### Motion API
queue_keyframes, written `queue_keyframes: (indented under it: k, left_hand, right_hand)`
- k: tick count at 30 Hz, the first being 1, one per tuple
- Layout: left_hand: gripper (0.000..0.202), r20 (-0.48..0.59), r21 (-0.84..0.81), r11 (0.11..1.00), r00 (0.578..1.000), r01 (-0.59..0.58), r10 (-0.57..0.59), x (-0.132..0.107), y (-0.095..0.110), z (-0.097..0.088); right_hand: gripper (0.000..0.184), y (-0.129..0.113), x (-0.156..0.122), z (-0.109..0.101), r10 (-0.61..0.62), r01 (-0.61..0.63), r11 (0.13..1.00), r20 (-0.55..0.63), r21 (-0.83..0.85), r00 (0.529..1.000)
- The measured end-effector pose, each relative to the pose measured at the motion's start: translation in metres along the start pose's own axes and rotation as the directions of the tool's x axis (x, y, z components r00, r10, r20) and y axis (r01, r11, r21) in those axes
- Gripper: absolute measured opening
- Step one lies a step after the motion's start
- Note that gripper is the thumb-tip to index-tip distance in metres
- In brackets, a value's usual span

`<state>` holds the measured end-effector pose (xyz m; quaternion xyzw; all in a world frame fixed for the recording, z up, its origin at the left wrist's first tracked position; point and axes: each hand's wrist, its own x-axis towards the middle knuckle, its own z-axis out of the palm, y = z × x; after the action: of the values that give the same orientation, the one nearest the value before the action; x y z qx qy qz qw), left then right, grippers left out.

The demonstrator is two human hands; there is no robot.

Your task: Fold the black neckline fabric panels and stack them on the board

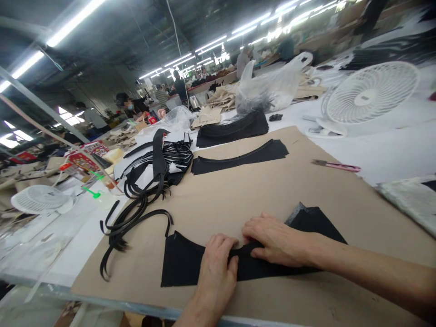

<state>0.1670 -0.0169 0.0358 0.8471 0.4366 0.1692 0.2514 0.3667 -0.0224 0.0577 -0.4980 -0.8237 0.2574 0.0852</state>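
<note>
A curved black fabric piece (182,265) lies flat in front of me on a brown sheet (218,200). Its concave upper edge is folded over from the left corner to the middle. My left hand (220,265) pinches that edge near the middle, thumb and fingers closed on it. Just to the right, my right hand (275,238) grips the same edge with bent fingers. Past the right hand, a greyish flap stands up at the edge. The fabric directly under my fingers is hidden. A similar curved black piece (241,159) rests farther back on the sheet.
Black strips (136,218) lie in a tangle at left. Behind are a stack of black pieces (231,131) and a plastic bag (269,86). A pink-handled cutter (335,166) and a white fan (369,95) are at right. Another fan (41,199) stands left. People work in the background.
</note>
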Motion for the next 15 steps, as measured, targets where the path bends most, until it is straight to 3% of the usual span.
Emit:
queue_keyframes:
  k: [9, 15]
  left_hand:
    - [0.045, 0.034, -0.018, 1.000, 0.999, -0.018, 0.018, 0.006, 0.006, 0.001]
    - [0.047, 0.012, 0.064, 0.993, 0.995, -0.098, 0.098, 0.004, 0.009, 0.005]
  right_hand:
    - [0.017, 0.015, -0.011, 0.014, -0.108, 0.118, 0.989, -0.107, 0.091, 0.988]
    - [0.014, 0.020, -0.018, 0.017, -0.199, 0.205, 0.978, -0.133, 0.039, 0.971]
